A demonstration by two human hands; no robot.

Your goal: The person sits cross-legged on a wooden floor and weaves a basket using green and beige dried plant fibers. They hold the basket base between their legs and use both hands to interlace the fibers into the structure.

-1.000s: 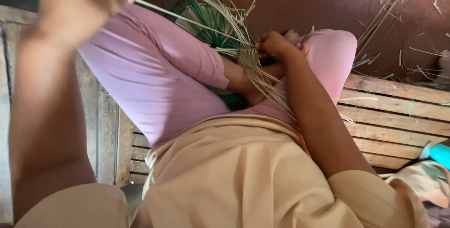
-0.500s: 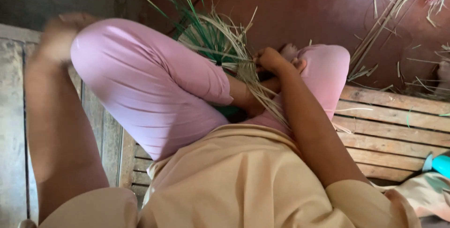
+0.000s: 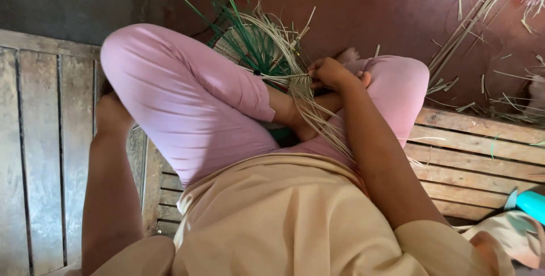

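A half-woven basket (image 3: 250,49) of pale straw and green strips rests between my knees, its loose ends fanning outward. My right hand (image 3: 328,74) is closed on a bunch of pale straw strands (image 3: 318,114) at the basket's near edge; the strands trail down across my lap. My left hand (image 3: 112,114) is low behind my left knee, against the wooden slats, and its fingers are hidden by my pink trouser leg (image 3: 187,100).
I sit on a slatted wooden platform (image 3: 471,157). Beyond it lies a dark red floor (image 3: 397,9) with scattered straw pieces (image 3: 482,26). A turquoise object (image 3: 531,203) and some cloth lie at the lower right.
My left hand, raised high with a thin strip a second ago, has dropped down behind my left knee. My right hand has stayed on the straw at the basket.
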